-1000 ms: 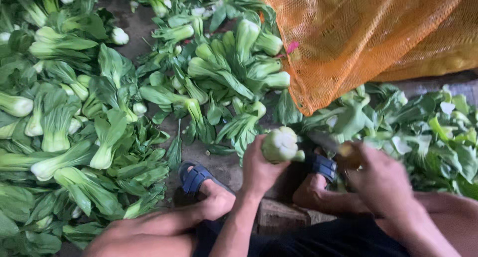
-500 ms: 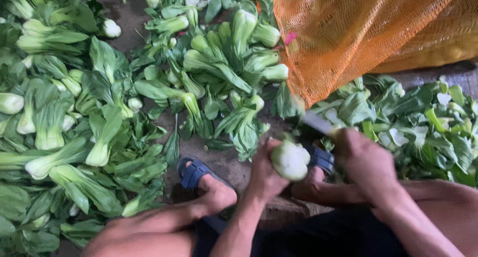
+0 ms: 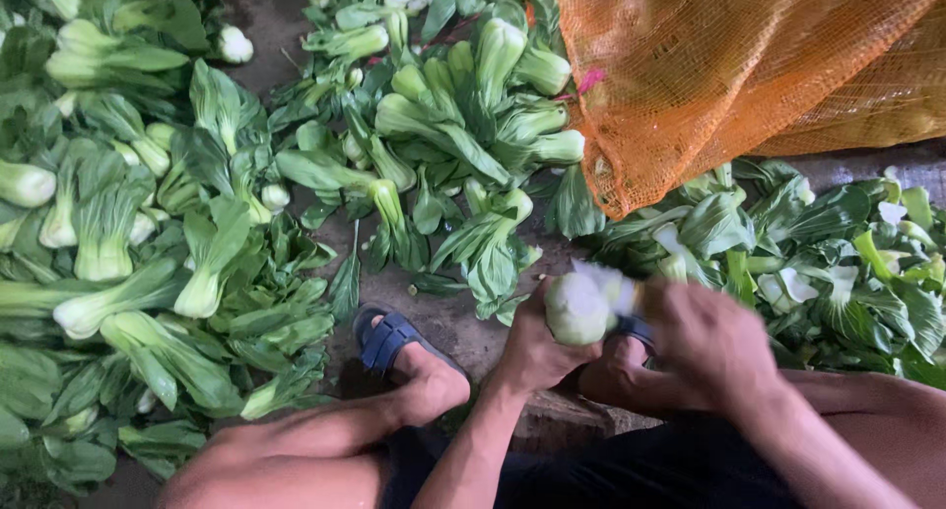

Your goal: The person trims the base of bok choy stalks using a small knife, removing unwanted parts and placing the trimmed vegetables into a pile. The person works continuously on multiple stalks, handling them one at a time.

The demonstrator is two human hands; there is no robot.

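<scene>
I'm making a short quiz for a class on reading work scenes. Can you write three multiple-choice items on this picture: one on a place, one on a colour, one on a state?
1. Where does the net sack lie?
A. upper right
B. lower left
C. between the feet

2. What colour is the sandal?
A. red
B. blue
C. yellow

3. What is the left hand doing?
A. resting flat on the ground
B. hanging free
C. gripping a bok choy stalk

Answers:
1 A, the orange sack fills the upper right corner over the loose leaves.
2 B, its straps over the foot are dark blue.
3 C, its fingers wrap the pale stalk end, with the right hand blurred just beside it.
</scene>
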